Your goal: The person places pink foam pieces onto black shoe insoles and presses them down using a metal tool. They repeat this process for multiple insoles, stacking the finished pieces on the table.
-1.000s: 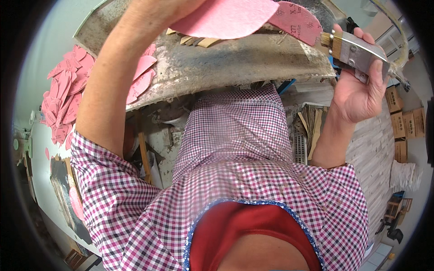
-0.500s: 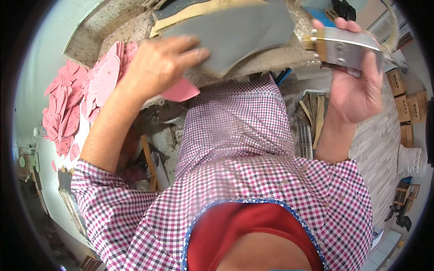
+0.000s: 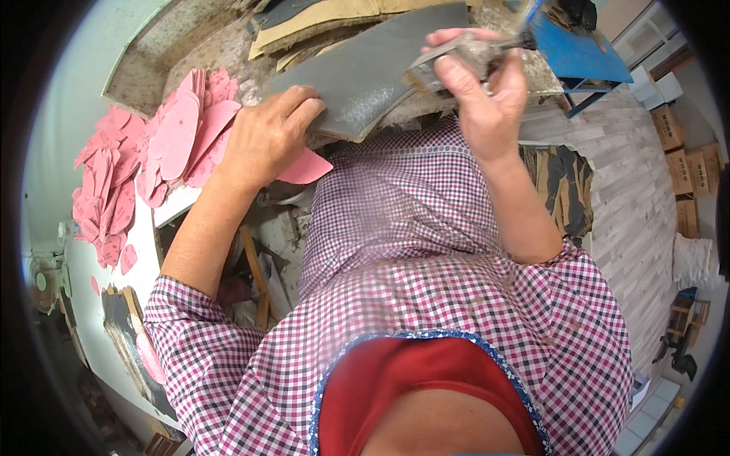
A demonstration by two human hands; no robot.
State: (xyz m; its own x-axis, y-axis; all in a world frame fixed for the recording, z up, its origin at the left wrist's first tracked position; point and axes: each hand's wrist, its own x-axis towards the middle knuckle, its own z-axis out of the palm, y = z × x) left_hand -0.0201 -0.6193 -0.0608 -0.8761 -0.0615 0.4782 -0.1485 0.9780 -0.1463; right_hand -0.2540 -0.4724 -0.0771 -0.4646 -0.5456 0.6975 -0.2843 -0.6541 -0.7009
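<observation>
A dark grey sheet (image 3: 353,72) slants across the work surface, with a pale scuffed patch near its front corner. At its left edge my left hand (image 3: 274,129) is closed, the bent fingertips on the sheet and the thumb hidden. From under that hand a pink flat piece (image 3: 306,167) sticks out over the bench edge. My right hand (image 3: 490,91) is wrapped round a metal tool (image 3: 464,61) with a dark knob at one end, held over the sheet's right end. Motion blurs the tool, so its exact kind is unclear.
Many pink rounded cut pieces (image 3: 171,140) are heaped on the white table (image 3: 144,258) at the left. Tan and dark scrap sheets (image 3: 319,26) lie behind the grey one. A blue table (image 3: 589,57) stands far right, with cardboard boxes (image 3: 677,171) beyond on the floor.
My right hand has brought the metal tool leftward from the far right to above the sheet. My left hand has settled at the sheet's left edge. The grey sheet has turned and shifted slightly.
</observation>
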